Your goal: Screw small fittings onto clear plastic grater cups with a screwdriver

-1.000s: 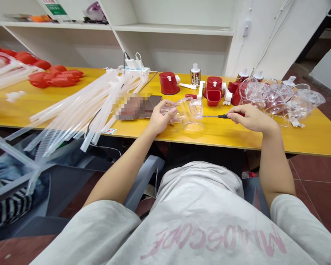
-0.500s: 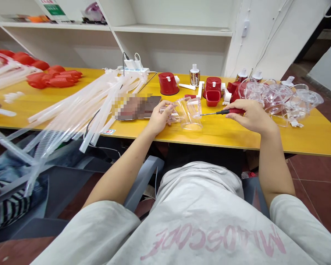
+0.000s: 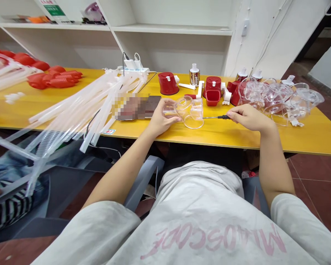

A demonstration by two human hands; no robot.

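My left hand point(image 3: 164, 117) is closed round one end of a clear plastic housing point(image 3: 191, 112) with round openings, low over the yellow table near its front edge. In my right hand point(image 3: 244, 115) is a screwdriver point(image 3: 213, 117); its handle is mostly covered by my fingers. The thin shaft points left, and its tip meets the right side of the housing. Whether the tip sits on a screw is too small to tell. Just behind lie red plastic housings point(image 3: 213, 92) and white plastic parts point(image 3: 226, 95).
Clear plastic parts point(image 3: 280, 95) are heaped at the right. Long translucent tubes point(image 3: 71, 106) spread over the left front edge. A dark phone point(image 3: 152, 105) lies beside my left hand. Behind stand a metal grater drum point(image 3: 194, 76) and a power strip point(image 3: 135, 69).
The clear housing has turned in my left hand, its round opening now facing up more. My right hand has shifted slightly, its fingers further over the screwdriver handle.
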